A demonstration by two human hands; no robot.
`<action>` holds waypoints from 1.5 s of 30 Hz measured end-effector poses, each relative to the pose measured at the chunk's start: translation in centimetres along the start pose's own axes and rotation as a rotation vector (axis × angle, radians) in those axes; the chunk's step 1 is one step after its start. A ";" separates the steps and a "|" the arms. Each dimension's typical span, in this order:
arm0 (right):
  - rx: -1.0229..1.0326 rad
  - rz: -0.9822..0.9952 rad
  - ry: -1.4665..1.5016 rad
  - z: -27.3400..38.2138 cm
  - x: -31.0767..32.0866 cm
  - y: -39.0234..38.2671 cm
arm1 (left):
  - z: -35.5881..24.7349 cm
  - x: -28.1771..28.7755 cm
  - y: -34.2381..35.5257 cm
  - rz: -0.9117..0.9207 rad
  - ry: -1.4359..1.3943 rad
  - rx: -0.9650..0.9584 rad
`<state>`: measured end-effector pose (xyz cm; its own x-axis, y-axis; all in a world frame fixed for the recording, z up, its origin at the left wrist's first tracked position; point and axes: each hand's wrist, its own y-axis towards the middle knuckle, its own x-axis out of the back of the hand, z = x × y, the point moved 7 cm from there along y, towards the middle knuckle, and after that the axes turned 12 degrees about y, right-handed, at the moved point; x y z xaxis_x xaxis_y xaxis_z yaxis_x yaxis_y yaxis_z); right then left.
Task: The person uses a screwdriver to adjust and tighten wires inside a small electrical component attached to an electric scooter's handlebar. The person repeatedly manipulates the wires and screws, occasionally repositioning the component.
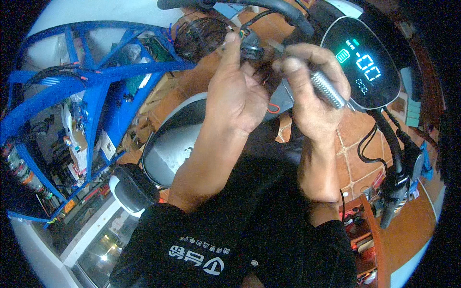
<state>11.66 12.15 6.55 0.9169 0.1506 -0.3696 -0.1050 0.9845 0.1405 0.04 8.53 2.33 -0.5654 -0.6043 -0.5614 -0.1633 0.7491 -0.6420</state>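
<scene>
My left hand (238, 93) is closed, thumb up, around a small dark part with thin coloured wires (251, 50), whose exact kind I cannot make out. My right hand (314, 86) grips a screwdriver by its silver knurled handle (328, 90). Its blurred shaft (276, 46) points left toward the dark part; whether the tip touches is unclear. A red wire loop (273, 109) shows beside the heel of my left hand. Just beyond both hands runs a black handlebar (283, 10).
A lit oval dashboard display (364, 67) sits right of my right hand. An oval mirror-like piece (168, 146) lies left of my left forearm. Blue metal shelving (91, 110) holds parts at the left. An orange tool cabinet (377, 240) stands lower right, on a tiled floor (353, 161).
</scene>
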 end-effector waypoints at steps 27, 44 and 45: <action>0.344 0.320 -0.607 -0.8 -2.1 3.1 | 0.9 0.0 1.5 0.102 -0.159 0.056; 0.366 0.313 -0.433 -1.2 -1.2 3.0 | 1.2 0.8 0.3 0.004 -0.115 0.089; 0.357 0.310 -0.424 -1.3 -1.1 2.9 | 1.2 0.9 -0.1 -0.014 -0.104 0.109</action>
<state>9.86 14.97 6.17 0.9449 0.3030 0.1235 -0.3226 0.7994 0.5068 0.49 7.58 1.22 -0.4760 -0.6436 -0.5993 -0.0790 0.7100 -0.6998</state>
